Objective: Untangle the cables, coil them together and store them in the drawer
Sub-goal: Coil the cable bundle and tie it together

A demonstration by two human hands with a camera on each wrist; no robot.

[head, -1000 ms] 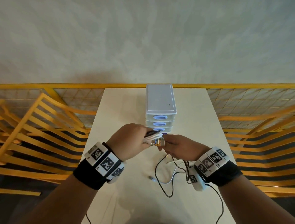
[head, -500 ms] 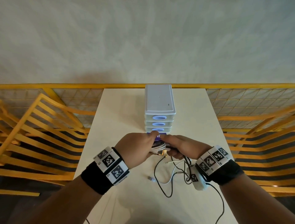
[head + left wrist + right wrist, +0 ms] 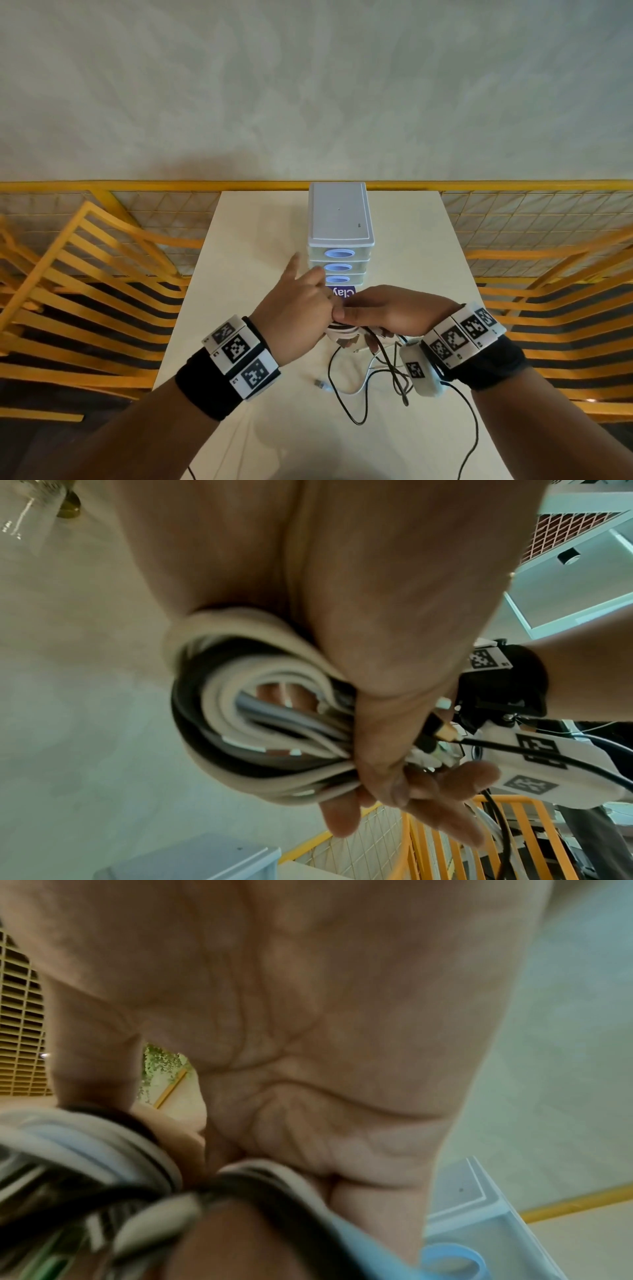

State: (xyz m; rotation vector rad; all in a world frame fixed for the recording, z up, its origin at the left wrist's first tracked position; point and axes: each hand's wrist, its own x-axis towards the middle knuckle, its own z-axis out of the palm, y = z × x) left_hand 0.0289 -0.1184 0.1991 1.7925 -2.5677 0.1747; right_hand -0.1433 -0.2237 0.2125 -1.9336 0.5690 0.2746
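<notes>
A coil of white and black cables (image 3: 342,334) sits between my two hands, just in front of the white drawer unit (image 3: 339,219). My left hand (image 3: 301,308) holds the coil's left side, thumb pressed on the loops (image 3: 260,723), with one finger sticking up. From the right, my right hand (image 3: 387,311) grips the coil with its thumb laid over the top. The loops run blurred across its fingers (image 3: 85,1150). Loose black and white cable tails (image 3: 356,394) trail from the coil onto the cream table (image 3: 267,240). All drawers look closed.
A grey plug (image 3: 320,383) lies on the table at the end of a white tail. A purple label (image 3: 342,293) shows at the foot of the drawer unit. Yellow railings (image 3: 102,274) flank the table on both sides. A black lead (image 3: 474,428) hangs from the right wrist camera.
The hands have closed together over the coil, and it now sits lower beneath them. My left hand has lifted a finger, and my right thumb has come over the coil.
</notes>
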